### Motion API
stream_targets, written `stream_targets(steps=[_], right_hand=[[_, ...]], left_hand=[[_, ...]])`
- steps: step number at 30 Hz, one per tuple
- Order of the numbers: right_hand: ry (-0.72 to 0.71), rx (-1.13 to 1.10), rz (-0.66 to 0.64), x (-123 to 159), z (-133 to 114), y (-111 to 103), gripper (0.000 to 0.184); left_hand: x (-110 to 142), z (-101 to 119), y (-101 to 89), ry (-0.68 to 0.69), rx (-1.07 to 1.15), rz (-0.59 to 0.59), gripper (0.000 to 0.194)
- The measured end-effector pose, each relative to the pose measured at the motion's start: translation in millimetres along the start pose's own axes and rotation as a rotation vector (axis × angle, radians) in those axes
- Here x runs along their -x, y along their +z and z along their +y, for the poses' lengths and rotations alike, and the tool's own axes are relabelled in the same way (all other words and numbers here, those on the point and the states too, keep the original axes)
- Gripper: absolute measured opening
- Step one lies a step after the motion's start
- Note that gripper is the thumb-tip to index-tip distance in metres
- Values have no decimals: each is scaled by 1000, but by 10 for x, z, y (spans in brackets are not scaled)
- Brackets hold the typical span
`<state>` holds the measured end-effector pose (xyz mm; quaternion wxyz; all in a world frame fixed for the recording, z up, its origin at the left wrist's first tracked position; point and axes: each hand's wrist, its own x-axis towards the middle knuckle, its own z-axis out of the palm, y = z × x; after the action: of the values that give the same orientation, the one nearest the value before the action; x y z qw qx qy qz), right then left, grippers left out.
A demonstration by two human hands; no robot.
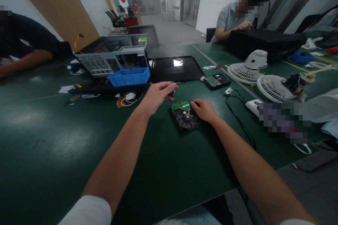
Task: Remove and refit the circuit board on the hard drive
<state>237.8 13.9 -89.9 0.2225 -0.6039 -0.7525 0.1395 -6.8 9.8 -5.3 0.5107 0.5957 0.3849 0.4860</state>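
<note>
On the green worktable, a hard disk drive lies between two bare hands, circuit board uppermost.

The right hand holds the drive's right edge, thumb and forefinger drawn close together beside the green board; the left hand hovers just past the far left corner, its fingers bent toward the thumb in a narrow gap, and whether anything is pinched there cannot be told. A second hard disk drive lies beyond, near a flat black panel. To the left, a blue plastic tray stands before an opened computer case; to the right are a black cable and white fan grilles.
</note>
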Motion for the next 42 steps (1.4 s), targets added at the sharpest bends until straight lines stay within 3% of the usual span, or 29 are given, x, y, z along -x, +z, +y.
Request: stream_targets(steps=[8, 16, 32, 42], right_hand=[[12, 2, -12, 5, -13, -15, 34], [0, 12, -16, 7, -20, -33, 33], [-7, 23, -12, 7, -17, -24, 35], [2, 15, -17, 7, -27, -34, 33]], left_hand=[[26, 26, 8, -59, 87, -77, 31], [42, 66, 23, -122, 125, -18, 27], [26, 55, -3, -90, 46, -17, 30], [8, 47, 9, -132, 76, 59, 22]])
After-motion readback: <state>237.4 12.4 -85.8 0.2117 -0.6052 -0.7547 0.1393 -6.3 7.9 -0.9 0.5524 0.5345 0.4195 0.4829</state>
